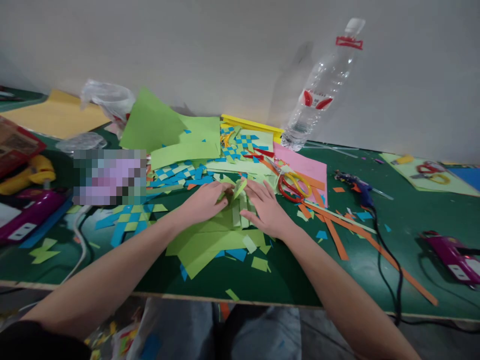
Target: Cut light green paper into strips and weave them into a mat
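My left hand (205, 201) and my right hand (263, 207) lie side by side on a pile of light green paper strips (240, 212) in the middle of the green table (292, 280). Both hands have fingers bent onto the strips, pinching them where the strips cross. A larger sheet of green paper (204, 245) lies under the hands. Woven blue-and-green paper mats (129, 220) sit to the left, and another woven mat (240, 145) lies behind.
Red-and-yellow scissors (294, 185) lie right of my hands on pink paper (305, 167). Orange strips (337, 240), a blue glue gun (358, 187) with black cord, purple glue guns (452, 255), a plastic bottle (322, 90) and green sheets (157, 122) crowd the table.
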Demonstrator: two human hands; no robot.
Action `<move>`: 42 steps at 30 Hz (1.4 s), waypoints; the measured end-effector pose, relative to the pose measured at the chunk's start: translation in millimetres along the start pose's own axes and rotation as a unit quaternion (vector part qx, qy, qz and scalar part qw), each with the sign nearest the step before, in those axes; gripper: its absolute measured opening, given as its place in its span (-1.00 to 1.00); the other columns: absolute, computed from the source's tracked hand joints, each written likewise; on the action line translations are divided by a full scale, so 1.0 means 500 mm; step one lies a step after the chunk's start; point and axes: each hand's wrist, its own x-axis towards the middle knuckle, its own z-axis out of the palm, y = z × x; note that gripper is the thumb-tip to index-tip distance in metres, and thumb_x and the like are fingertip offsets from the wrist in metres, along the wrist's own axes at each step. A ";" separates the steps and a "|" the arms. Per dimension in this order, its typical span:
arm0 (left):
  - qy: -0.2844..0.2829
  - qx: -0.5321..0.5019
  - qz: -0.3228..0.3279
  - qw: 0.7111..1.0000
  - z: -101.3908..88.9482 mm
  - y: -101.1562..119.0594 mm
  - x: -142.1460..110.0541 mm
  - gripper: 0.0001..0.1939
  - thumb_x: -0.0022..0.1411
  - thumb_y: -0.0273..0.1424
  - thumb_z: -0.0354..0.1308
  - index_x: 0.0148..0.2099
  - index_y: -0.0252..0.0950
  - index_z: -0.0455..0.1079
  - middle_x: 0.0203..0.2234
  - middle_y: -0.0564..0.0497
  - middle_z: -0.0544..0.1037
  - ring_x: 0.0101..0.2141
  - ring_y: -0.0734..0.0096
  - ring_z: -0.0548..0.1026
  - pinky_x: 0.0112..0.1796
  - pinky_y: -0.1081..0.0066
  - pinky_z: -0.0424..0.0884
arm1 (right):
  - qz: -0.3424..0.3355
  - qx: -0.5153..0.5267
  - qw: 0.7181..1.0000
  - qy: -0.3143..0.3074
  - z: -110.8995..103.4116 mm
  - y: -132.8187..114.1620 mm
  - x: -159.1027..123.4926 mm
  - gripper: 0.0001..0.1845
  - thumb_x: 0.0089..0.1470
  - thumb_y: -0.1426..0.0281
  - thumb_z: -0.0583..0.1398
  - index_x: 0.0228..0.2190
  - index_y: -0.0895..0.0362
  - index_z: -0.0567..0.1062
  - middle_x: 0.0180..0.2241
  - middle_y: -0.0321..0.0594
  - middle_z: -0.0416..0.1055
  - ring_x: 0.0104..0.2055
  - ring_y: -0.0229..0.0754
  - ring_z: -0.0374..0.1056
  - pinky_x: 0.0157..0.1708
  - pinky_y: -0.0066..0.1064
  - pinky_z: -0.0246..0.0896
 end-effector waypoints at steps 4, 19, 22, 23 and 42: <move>0.019 -0.010 0.018 1.000 0.013 -0.011 0.003 -0.72 0.32 -0.32 -0.01 -0.02 -0.32 0.38 -0.13 -0.16 0.55 -0.09 0.08 0.47 -0.11 0.14 0.40 | -0.006 0.029 1.000 -0.002 -0.003 -0.002 0.000 -0.23 0.28 -0.05 -0.17 0.34 0.13 -0.05 0.39 -0.08 -0.07 0.43 -0.03 -0.20 0.40 0.03 -0.46; 0.058 0.010 0.020 0.998 0.050 -0.028 0.007 -0.65 0.26 -0.22 0.16 0.03 -0.28 0.36 -0.10 -0.11 0.53 -0.03 0.04 0.40 -0.06 0.08 0.32 | -0.039 0.155 0.978 0.134 -0.011 0.001 -0.003 -0.47 0.33 0.05 -0.13 0.03 0.02 0.43 0.05 -0.17 0.49 0.21 -0.08 0.29 0.35 0.06 -0.35; 0.056 0.008 0.027 0.998 0.049 -0.029 0.006 -0.66 0.28 -0.23 0.15 0.04 -0.27 0.36 -0.07 -0.10 0.53 -0.02 0.06 0.40 -0.06 0.08 0.32 | -0.065 0.150 0.973 0.161 -0.017 -0.003 -0.002 -0.54 0.33 0.11 -0.09 -0.07 0.04 0.50 -0.08 -0.19 0.57 0.12 -0.08 0.38 0.35 0.06 -0.36; 0.057 0.006 0.030 0.998 0.049 -0.029 0.006 -0.67 0.28 -0.23 0.15 0.04 -0.26 0.36 -0.07 -0.09 0.53 -0.02 0.06 0.40 -0.06 0.09 0.32 | -0.073 0.151 0.971 0.170 -0.019 -0.005 -0.002 -0.55 0.33 0.13 -0.08 -0.10 0.04 0.51 -0.11 -0.20 0.59 0.08 -0.09 0.40 0.35 0.05 -0.34; 0.052 -0.009 0.048 0.997 0.047 -0.036 0.003 -0.71 0.31 -0.40 0.02 0.05 -0.27 0.38 -0.05 -0.13 0.53 0.02 0.07 0.39 0.01 0.04 0.31 | -0.064 0.155 0.973 0.162 -0.024 -0.012 -0.003 -0.77 0.26 0.35 0.05 -0.15 0.05 0.48 -0.32 -0.28 0.62 -0.19 -0.16 0.51 0.32 0.05 -0.14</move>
